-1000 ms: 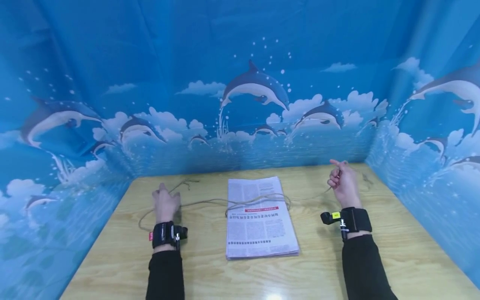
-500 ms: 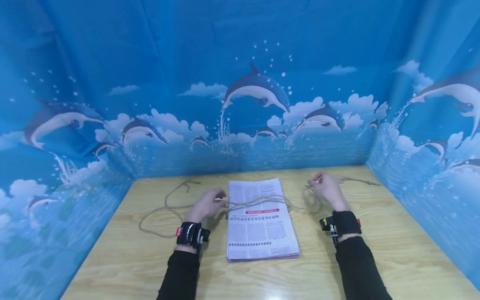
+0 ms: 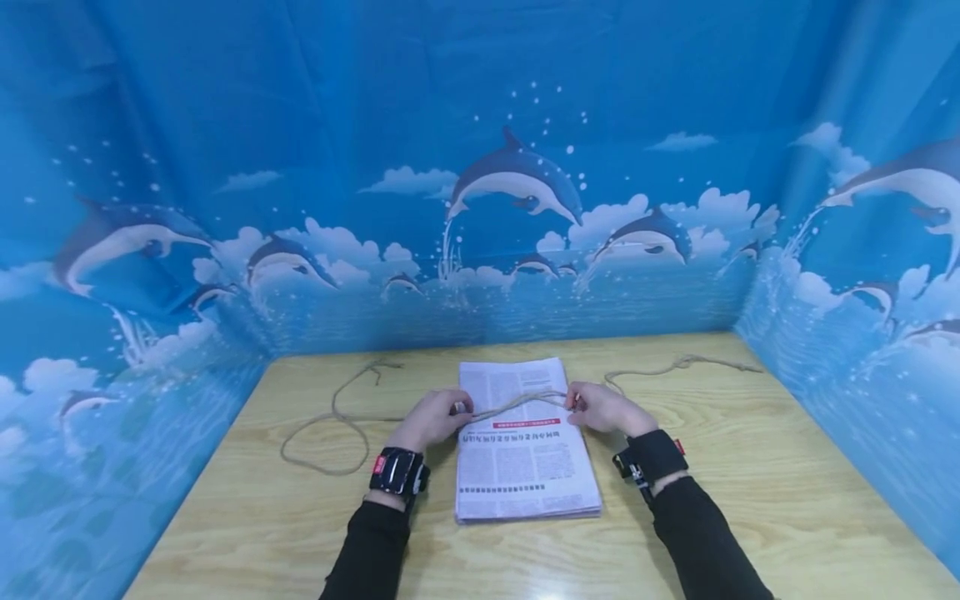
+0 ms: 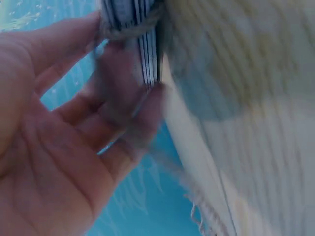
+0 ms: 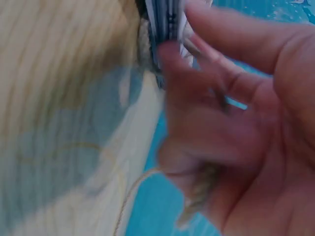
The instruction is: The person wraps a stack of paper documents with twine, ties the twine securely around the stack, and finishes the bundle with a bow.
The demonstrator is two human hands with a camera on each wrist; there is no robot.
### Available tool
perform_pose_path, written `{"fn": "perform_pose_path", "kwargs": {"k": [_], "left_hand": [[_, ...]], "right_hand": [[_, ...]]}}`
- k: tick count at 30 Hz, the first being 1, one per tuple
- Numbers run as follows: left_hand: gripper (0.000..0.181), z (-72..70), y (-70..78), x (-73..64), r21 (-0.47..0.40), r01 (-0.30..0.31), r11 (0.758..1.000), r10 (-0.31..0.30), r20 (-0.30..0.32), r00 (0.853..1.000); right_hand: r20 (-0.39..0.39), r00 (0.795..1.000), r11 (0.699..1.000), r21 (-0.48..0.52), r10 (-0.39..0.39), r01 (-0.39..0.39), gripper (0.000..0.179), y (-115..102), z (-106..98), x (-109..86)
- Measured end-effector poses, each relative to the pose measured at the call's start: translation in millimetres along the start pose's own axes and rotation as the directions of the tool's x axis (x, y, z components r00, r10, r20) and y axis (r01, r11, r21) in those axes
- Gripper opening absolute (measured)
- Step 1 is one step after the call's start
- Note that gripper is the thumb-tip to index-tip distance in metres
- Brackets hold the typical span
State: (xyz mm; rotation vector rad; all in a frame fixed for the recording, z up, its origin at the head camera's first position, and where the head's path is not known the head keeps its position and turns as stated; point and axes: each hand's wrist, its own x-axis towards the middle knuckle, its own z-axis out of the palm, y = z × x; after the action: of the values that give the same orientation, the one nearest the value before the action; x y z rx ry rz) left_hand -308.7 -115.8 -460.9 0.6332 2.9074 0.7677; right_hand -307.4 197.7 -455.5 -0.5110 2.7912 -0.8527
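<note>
A thin tan rope [image 3: 517, 404] crosses the top of a stack of newspapers [image 3: 517, 475] on the table. My left hand [image 3: 435, 417] is at the stack's left edge, thumb and fingertips near the rope. In the left wrist view, my left hand [image 4: 64, 132] has loosely extended fingers beside the layered paper edge, with a blurred length of rope across them. At the opposite edge, my right hand [image 3: 603, 410] is on the rope. The right wrist view shows my right hand [image 5: 231, 123] with bent fingers holding a piece of rope [image 5: 199, 194] against the palm.
The rope's left length [image 3: 330, 471] lies in a loose loop on the wooden table [image 3: 247, 500]. Its right length [image 3: 690, 361] trails toward the back right. A blue dolphin-print curtain [image 3: 360, 108] stands behind and along both sides.
Both hands have moved inward from the table's sides to the stack's left and right edges. The rope's outer lengths now lie on the table on either side.
</note>
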Motion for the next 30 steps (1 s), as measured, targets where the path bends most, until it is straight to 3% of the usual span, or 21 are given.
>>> {"fn": "perform_pose_path", "kwargs": {"k": [5,9,12,15,24,28,30], "left_hand": [[0.01,1.6,-4.7,-1.6,0.01,-0.036,0.999,0.036,-0.102,0.994],[0.014,-1.4,-11.4,-7.0,-0.046,-0.002,0.999,-0.005,-0.147,0.989],[0.018,-7.4,-15.3,-12.2,-0.129,0.04,0.991,-0.058,-0.133,0.989],[0.019,-13.4,-18.1,-15.4,-0.154,0.048,0.987,-0.062,-0.091,0.994],[0.017,-6.0,-11.0,-10.7,-0.108,-0.029,0.994,0.036,0.063,0.997],[0.018,-2.8,-5.8,-8.0,-0.058,-0.063,0.996,0.066,0.048,0.997],[0.016,-1.9,-5.0,-7.3,-0.028,-0.081,0.996,0.082,0.031,0.996]], "right_hand": [[-0.078,0.997,0.999,0.05,-0.003,0.007,0.014,9.0,-4.2,1.9],[-0.097,0.995,0.994,0.112,0.005,0.006,0.02,15.6,-12.8,1.5],[-0.078,0.997,0.99,0.144,0.013,-0.002,0.021,18.8,-18.6,-0.3],[-0.037,0.999,0.987,0.159,0.002,0.004,0.02,21.4,-20.3,-1.3],[0.022,0.996,0.988,0.126,-0.089,0.086,0.012,13.3,-7.4,2.6],[-0.01,0.996,0.994,0.054,-0.094,0.094,0.028,7.0,-2.9,4.1],[-0.018,0.995,0.995,0.031,-0.099,0.099,0.027,5.8,-1.7,5.1]]}}
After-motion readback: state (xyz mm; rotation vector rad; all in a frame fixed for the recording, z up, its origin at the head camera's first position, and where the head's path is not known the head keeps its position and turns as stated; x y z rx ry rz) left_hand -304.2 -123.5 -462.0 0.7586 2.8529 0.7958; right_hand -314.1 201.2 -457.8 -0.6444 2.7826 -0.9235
